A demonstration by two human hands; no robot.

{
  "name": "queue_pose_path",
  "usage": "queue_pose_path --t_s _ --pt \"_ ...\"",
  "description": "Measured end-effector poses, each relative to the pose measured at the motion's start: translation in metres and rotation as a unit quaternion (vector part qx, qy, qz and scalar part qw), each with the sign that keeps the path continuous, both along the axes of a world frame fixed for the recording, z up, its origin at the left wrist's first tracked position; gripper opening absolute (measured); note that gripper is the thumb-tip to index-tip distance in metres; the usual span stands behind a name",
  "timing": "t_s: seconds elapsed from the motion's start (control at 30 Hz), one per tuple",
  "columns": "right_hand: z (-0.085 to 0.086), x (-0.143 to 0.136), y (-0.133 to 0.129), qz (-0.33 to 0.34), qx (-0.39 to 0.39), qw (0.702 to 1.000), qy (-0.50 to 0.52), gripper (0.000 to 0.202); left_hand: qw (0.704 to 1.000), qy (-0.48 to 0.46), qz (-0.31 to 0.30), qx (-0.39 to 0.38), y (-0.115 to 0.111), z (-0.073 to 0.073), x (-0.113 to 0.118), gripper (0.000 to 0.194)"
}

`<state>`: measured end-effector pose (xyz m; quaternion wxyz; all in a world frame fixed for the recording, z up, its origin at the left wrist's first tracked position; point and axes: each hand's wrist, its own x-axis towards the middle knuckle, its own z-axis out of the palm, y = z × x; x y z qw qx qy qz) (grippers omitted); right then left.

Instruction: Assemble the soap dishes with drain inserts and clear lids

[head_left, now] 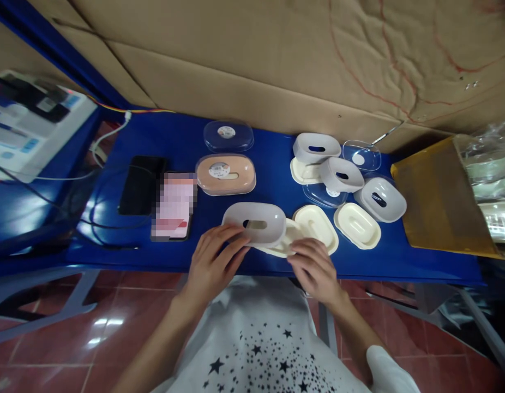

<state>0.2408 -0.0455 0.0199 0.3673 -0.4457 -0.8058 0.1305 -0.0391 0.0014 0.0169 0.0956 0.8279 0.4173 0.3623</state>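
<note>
My left hand has its fingers closed on the near left edge of a pale grey oval shell with a slot in its middle. Partly beneath that shell lies a cream oval base. My right hand pinches the right end of this cream base. Just beyond my right fingers rests another cream base, with a further one to its right. More grey shells and clear lids stand behind them.
A peach container and a clear lid lie left of centre. Further left are a phone and a black object. An open cardboard box with wrapped items stands at the right of the blue table.
</note>
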Motion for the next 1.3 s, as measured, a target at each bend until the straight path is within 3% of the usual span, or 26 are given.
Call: queue_pose_path --t_s 0.07,0.13,0.27,0.4,0.63,0.8,0.93,1.13,1.3 --pt "-0.003 0.007 -0.007 -0.09 0.001 0.995 -0.048 0.038 1.0 -0.004 -0.012 -0.002 -0.002 0.0 0.001 0.035" --pt "-0.007 0.016 -0.011 -0.138 -0.01 0.983 -0.118 0.047 1.0 -0.01 -0.025 -0.002 -0.002 0.0 0.005 0.034" --pt "-0.009 0.038 -0.013 -0.115 -0.058 0.973 -0.193 0.062 0.998 -0.013 -0.061 0.001 0.001 -0.003 0.019 0.028" --pt "0.001 0.047 -0.014 -0.147 -0.063 0.967 -0.197 0.07 0.995 0.031 -0.098 0.013 0.001 -0.006 0.032 0.02" --pt "0.007 0.017 -0.008 -0.025 -0.039 0.978 -0.202 0.052 0.995 0.059 -0.08 0.011 -0.003 -0.005 0.023 0.024" --pt "0.005 0.004 0.005 -0.034 -0.01 0.98 -0.197 0.034 0.996 0.038 -0.08 -0.024 0.008 -0.011 0.01 0.031" --pt "-0.003 -0.004 0.003 -0.054 0.011 0.976 -0.209 0.033 0.991 0.075 -0.103 -0.034 0.017 -0.011 0.002 0.029" --pt "-0.015 -0.015 -0.001 -0.087 0.053 0.972 -0.211 0.041 0.993 0.101 -0.061 0.015 0.011 -0.009 -0.003 0.029" --pt "-0.009 -0.008 0.001 -0.031 0.018 0.968 -0.249 0.054 0.994 0.076 -0.076 0.03 0.009 -0.014 -0.009 0.027"
